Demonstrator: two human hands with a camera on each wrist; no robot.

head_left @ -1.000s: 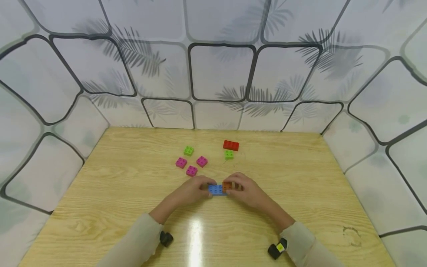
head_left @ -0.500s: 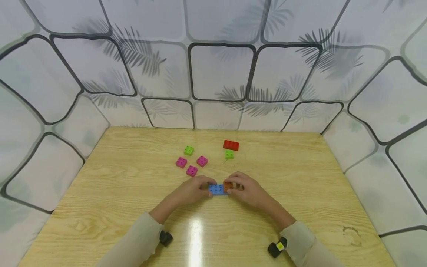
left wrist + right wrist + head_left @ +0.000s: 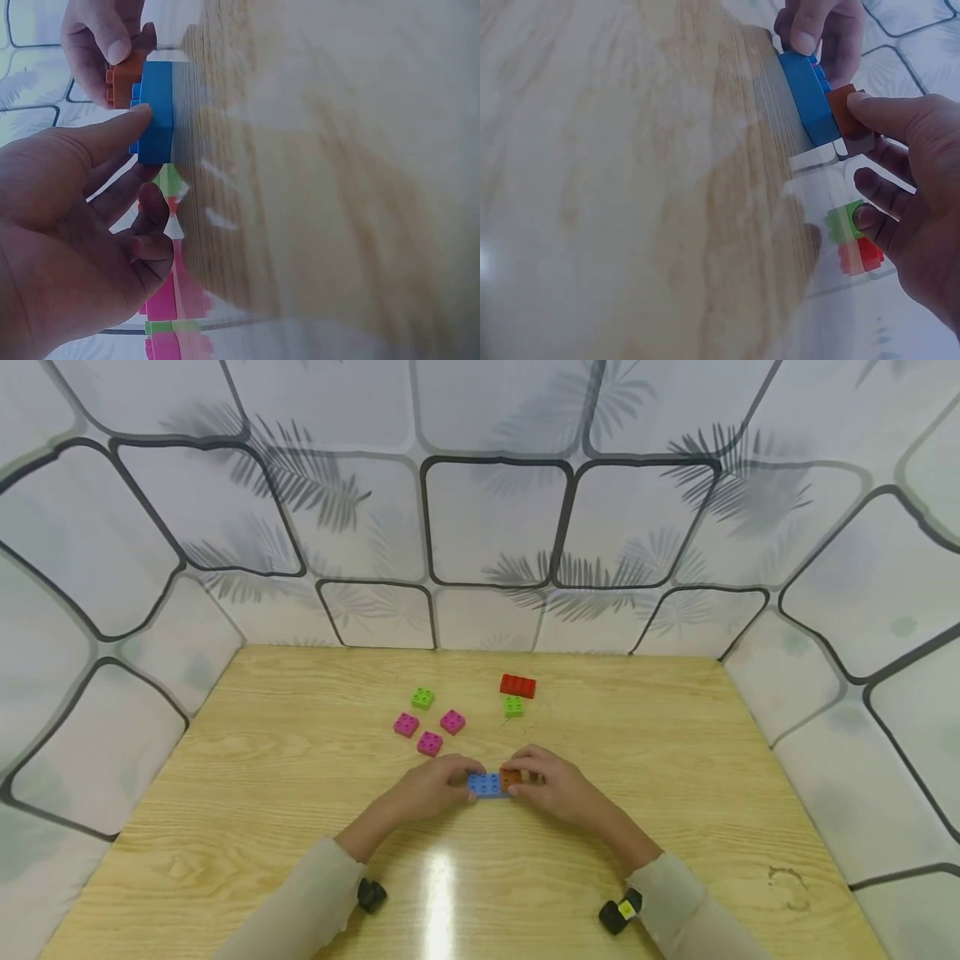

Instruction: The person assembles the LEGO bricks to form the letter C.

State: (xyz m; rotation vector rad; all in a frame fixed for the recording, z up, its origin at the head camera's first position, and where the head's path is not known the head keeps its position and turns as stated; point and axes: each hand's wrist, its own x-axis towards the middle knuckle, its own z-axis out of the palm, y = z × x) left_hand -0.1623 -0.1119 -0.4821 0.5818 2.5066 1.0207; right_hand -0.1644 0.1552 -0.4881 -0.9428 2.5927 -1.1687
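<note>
A long blue toy brick lies flat on the wooden table, studs up. My left hand pinches its left end between thumb and fingers. At the other end, my right hand holds a small orange brick by its sides. In the left wrist view the orange brick sits on top of the blue brick at its right end. From the right wrist view, my right thumb presses the near side of the orange brick; the remaining fingers curl loosely behind.
Beyond the left hand lie several pink bricks and a lime-green brick. A red brick with another green brick in front stands farther back. Patterned white fabric walls border the wooden table.
</note>
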